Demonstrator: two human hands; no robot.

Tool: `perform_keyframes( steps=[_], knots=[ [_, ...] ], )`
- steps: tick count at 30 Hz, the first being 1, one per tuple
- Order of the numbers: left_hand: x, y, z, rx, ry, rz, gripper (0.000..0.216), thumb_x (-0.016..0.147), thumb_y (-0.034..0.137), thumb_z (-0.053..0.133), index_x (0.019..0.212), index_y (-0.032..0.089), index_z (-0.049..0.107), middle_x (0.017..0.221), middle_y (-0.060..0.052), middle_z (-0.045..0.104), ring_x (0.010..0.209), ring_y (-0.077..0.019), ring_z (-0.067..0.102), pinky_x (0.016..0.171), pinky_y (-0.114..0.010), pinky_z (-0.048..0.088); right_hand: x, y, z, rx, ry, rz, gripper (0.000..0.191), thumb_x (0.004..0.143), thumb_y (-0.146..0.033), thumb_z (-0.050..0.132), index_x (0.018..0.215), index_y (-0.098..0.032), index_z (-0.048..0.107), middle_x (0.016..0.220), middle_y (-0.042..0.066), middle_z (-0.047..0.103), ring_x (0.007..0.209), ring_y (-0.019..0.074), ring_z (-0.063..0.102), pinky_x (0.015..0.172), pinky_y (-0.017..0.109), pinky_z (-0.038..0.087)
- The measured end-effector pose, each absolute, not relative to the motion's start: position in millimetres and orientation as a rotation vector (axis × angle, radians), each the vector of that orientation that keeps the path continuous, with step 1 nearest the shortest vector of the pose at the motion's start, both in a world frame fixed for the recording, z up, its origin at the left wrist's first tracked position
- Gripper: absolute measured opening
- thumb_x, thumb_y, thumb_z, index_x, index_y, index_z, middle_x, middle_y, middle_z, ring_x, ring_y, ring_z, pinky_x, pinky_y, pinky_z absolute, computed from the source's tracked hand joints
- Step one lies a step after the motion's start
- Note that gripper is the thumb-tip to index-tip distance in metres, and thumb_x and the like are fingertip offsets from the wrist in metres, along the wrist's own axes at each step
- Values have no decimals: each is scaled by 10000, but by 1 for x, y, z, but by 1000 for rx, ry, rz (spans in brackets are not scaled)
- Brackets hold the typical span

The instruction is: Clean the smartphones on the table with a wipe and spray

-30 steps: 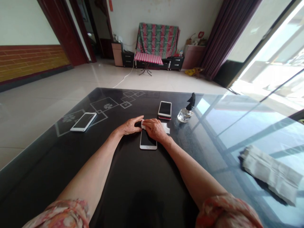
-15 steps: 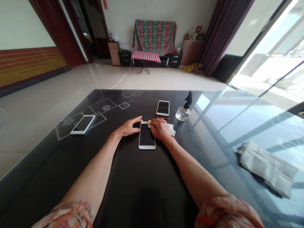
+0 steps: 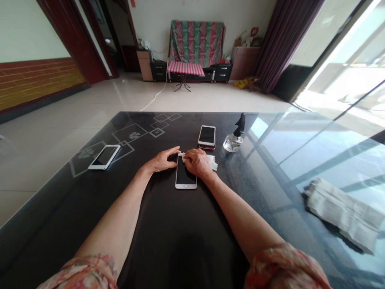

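Note:
A white phone [image 3: 185,179] lies face up on the black glass table [image 3: 168,224] in front of me. My right hand [image 3: 197,162] is closed on a white tissue [image 3: 212,161] and presses it on the upper part of the phone's screen. My left hand [image 3: 162,159] rests beside the phone's top left corner, thumb and fingers spread against its edge. Both forearms stretch out from floral sleeves.
A second white phone [image 3: 104,156] lies at the table's left. Two stacked phones [image 3: 207,136] and a small clear spray bottle with a black top [image 3: 234,139] stand behind my hands. A folded newspaper [image 3: 343,212] lies at the right edge.
My right hand slid the tissue across the top of the phone's screen, first to the right, then back left. The left hand stayed by the phone's corner.

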State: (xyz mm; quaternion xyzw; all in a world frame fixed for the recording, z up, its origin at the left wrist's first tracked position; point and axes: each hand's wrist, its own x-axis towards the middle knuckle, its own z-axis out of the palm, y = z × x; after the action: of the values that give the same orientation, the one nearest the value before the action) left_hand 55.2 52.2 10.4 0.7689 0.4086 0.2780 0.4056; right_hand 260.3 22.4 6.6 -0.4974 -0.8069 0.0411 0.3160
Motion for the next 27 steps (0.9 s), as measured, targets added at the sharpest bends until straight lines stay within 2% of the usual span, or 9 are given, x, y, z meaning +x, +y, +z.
perform_keyframes(
  steps=[3, 6, 11, 14, 18, 23, 27],
  knots=[
    [55, 52, 11, 1938, 1022, 701, 861, 649, 319, 724, 1436, 157, 414, 1379, -128, 562, 1336, -274, 461, 1154, -433, 287, 267, 21, 8, -1458, -2020, 43, 174, 804, -144, 562, 781, -206, 723, 918, 66, 701, 900, 226, 590, 875, 366, 414],
    [55, 53, 10, 1930, 1024, 711, 859, 646, 302, 720, 1434, 147, 415, 1381, -133, 559, 1331, -271, 467, 1154, -429, 287, 269, 19, 8, -1487, -2001, 8, 167, 806, -158, 567, 776, -207, 724, 912, 73, 696, 911, 239, 580, 863, 375, 414],
    [55, 52, 8, 1938, 1037, 723, 863, 640, 279, 712, 1440, 157, 413, 1387, -131, 554, 1321, -270, 479, 1141, -428, 310, 266, 20, 6, -1156, -2232, 98, 250, 888, -173, 523, 1019, -236, 727, 1126, 46, 691, 994, 211, 580, 922, 363, 409],
    [56, 52, 8, 1957, 1048, 715, 861, 642, 273, 708, 1443, 166, 412, 1394, -130, 548, 1315, -274, 486, 1132, -423, 327, 264, 22, 5, -1031, -2294, 138, 257, 923, -194, 505, 1057, -242, 720, 1169, 36, 684, 1026, 198, 582, 941, 356, 406],
    [55, 52, 8, 1976, 1054, 718, 860, 640, 280, 716, 1439, 164, 419, 1397, -122, 547, 1315, -280, 485, 1134, -417, 326, 262, 24, 4, -1076, -2259, 129, 247, 884, -165, 530, 994, -241, 737, 1134, 28, 698, 992, 200, 593, 923, 351, 417],
    [55, 53, 9, 1960, 1042, 695, 870, 648, 296, 717, 1443, 130, 406, 1390, -134, 551, 1318, -273, 482, 1139, -402, 320, 265, 22, 6, -1340, -2058, 45, 177, 798, -143, 575, 788, -218, 735, 935, 47, 711, 873, 210, 596, 867, 352, 426],
    [55, 52, 8, 1973, 1028, 707, 851, 657, 299, 715, 1441, 162, 414, 1397, -113, 548, 1327, -260, 473, 1149, -394, 305, 272, 19, 7, -1431, -1981, 14, 176, 798, -140, 574, 775, -220, 729, 911, 53, 701, 874, 218, 584, 859, 355, 422]
  ],
)
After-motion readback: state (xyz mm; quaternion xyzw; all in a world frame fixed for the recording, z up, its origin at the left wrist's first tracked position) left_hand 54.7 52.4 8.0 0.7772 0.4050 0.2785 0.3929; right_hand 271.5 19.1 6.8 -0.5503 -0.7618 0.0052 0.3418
